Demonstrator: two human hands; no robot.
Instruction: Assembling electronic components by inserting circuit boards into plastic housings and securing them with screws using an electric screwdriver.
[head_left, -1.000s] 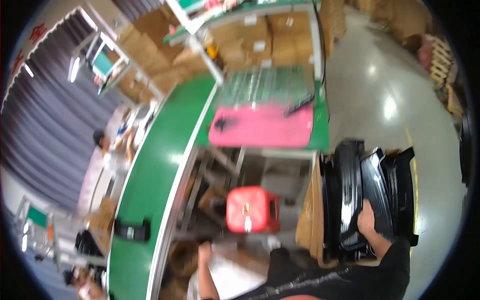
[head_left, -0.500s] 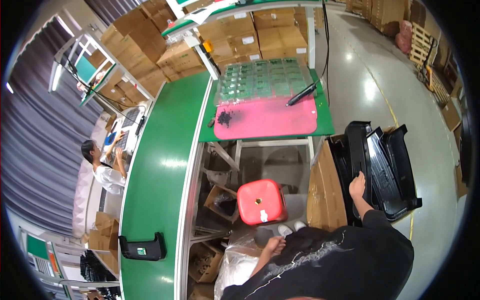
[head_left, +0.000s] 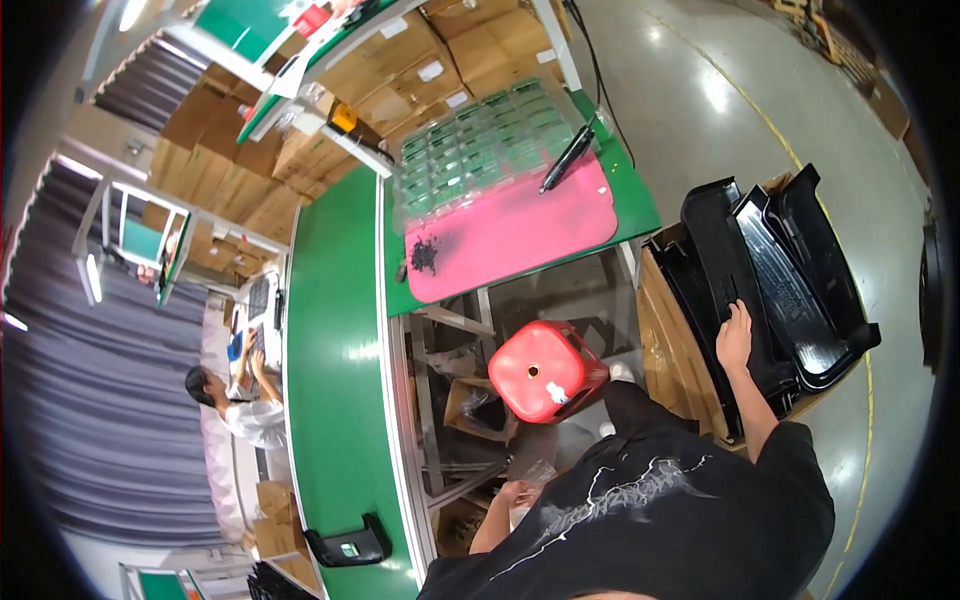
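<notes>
My right hand [head_left: 735, 338] lies on a long black plastic panel [head_left: 722, 250] that stands in an open cardboard box [head_left: 680, 345] at the right. Its fingers are stretched out along the panel and not wrapped round it. More black panels [head_left: 785, 280] lean beside this one, some with a glossy face. Low in front of my body, my left hand [head_left: 515, 493] is loosely curled, with nothing visible in it. Clear plastic film [head_left: 540, 472] shows right beside those fingers; whether they touch it I cannot tell.
A red stool [head_left: 540, 375] stands before the bench with a pink mat [head_left: 510, 235], black small parts [head_left: 424, 255], an electric screwdriver [head_left: 567, 160] and clear trays [head_left: 480, 150]. A black panel [head_left: 350, 543] lies on the green conveyor [head_left: 340, 340]. Another person [head_left: 250, 415] sits beyond.
My view has turned and shifted, so bench, stool and box appear displaced. My right hand stays at the black panel, its fingers now more stretched. My left hand has swung lower beside my body.
</notes>
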